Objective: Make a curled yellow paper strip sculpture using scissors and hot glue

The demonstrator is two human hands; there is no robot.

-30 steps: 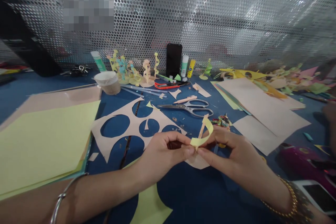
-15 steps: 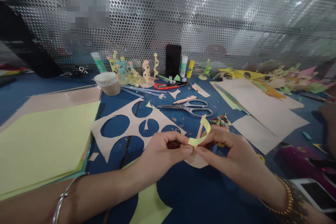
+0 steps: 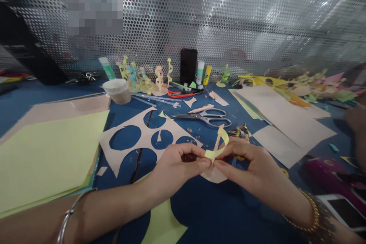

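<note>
My left hand [image 3: 183, 162] and my right hand [image 3: 248, 167] meet in front of me, both pinching the base of a small paper figure. A yellow paper strip [image 3: 225, 143] curls around an upright pale pink paper stick [image 3: 217, 141]. Beneath the fingertips shows a pale round paper base [image 3: 214, 176]. The fingers hide where the strip, stick and base join. Just behind the hands lie grey-handled scissors [image 3: 208, 116]. A pale paper sheet with round cut-outs [image 3: 145, 131] is to the left.
Paper stacks lie at left [image 3: 54, 152] and right [image 3: 280, 110]. A paper cup [image 3: 117, 91], finished paper figures [image 3: 137, 78], a black phone [image 3: 188, 65] and a glue stick [image 3: 200, 72] stand along the perforated metal panel [image 3: 160, 19]. Another person's hand [image 3: 356, 120] is at the right edge.
My hands and the paper figure stay almost still. The other person's hand at the right edge has shifted slightly.
</note>
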